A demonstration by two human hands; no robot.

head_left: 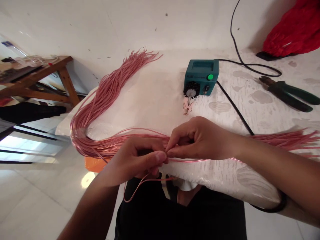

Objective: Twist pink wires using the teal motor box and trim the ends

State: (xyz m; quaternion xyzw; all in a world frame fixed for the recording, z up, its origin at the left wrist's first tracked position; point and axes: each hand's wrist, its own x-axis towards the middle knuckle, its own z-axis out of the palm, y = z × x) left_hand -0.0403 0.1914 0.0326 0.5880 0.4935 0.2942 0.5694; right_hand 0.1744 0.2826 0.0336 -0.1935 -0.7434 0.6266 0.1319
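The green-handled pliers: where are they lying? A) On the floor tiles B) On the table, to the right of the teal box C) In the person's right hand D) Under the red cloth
B. The green-handled pliers lie on the table's patterned cover, to the right of the teal box.

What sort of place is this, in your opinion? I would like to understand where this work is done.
Probably a small wire-working workshop. Many pink wires lie on the table, with a small teal electric machine and green-handled pliers close by.
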